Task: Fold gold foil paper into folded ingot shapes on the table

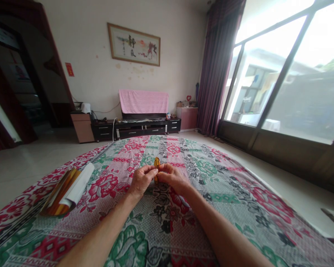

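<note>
Between my two hands a narrow folded piece of gold foil paper (156,163) stands on end above the middle of the cloth. My left hand (143,178) pinches it from the left with thumb and fingers. From the right, my right hand (174,178) grips it the same way, the fingertips of both hands close together. My fingers cover the middle of the piece; its shiny top sticks out above them. Away to the left lies a loose pile of gold paper sheets (58,196), curled, with a white side (80,181) showing.
A flowered red, green and grey cloth (211,181) covers the round-edged surface before me. Beyond the floor stand a low black cabinet (144,131) and a pink cloth (144,101) draped over something. Large windows (267,85) and a purple curtain (217,74) are on the right.
</note>
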Tool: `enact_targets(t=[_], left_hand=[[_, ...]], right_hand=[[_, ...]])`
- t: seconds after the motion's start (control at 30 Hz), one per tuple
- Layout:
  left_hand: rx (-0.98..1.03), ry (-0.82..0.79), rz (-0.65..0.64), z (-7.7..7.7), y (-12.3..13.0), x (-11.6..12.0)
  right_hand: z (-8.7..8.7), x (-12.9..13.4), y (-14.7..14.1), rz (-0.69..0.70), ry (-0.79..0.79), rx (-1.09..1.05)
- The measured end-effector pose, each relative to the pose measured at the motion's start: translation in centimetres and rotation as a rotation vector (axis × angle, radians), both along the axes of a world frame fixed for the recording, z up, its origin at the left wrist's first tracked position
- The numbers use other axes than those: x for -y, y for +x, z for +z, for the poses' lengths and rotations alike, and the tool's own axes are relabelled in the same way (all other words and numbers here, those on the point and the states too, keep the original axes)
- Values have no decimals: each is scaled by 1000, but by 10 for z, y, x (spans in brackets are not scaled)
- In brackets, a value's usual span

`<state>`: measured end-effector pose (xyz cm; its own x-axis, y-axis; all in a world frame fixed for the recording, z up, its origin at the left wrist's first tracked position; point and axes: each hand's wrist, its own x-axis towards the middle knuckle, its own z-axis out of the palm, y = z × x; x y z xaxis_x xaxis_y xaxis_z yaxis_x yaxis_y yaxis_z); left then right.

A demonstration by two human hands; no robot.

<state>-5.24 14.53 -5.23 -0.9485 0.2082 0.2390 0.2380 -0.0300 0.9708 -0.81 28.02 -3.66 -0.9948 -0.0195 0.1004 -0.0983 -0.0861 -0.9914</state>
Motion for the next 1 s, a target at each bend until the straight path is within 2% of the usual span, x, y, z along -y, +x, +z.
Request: enact_targets(t=[0.17,0.3,0.47,0.73,0.9,1.0], left_hand=[[-33,11,17,-6,-6,0],[-91,-68,67,-9,-9,1],[-154,-158,106,-5,-7,2],[-215,-182,133,4,-1,2],[-209,-147,126,2,-1,1],[-188,-115,107,-1,-4,1]], right_hand=[[-4,-1,-7,-54,107,-75],[-8,-1,-11,-112,183,-142],[-7,1,-12,-147,194,-143],[-9,4,-13,-95,63,-87],[-4,5,-9,-82,-56,-45],[-2,5,-7,-27,-110,-23]])
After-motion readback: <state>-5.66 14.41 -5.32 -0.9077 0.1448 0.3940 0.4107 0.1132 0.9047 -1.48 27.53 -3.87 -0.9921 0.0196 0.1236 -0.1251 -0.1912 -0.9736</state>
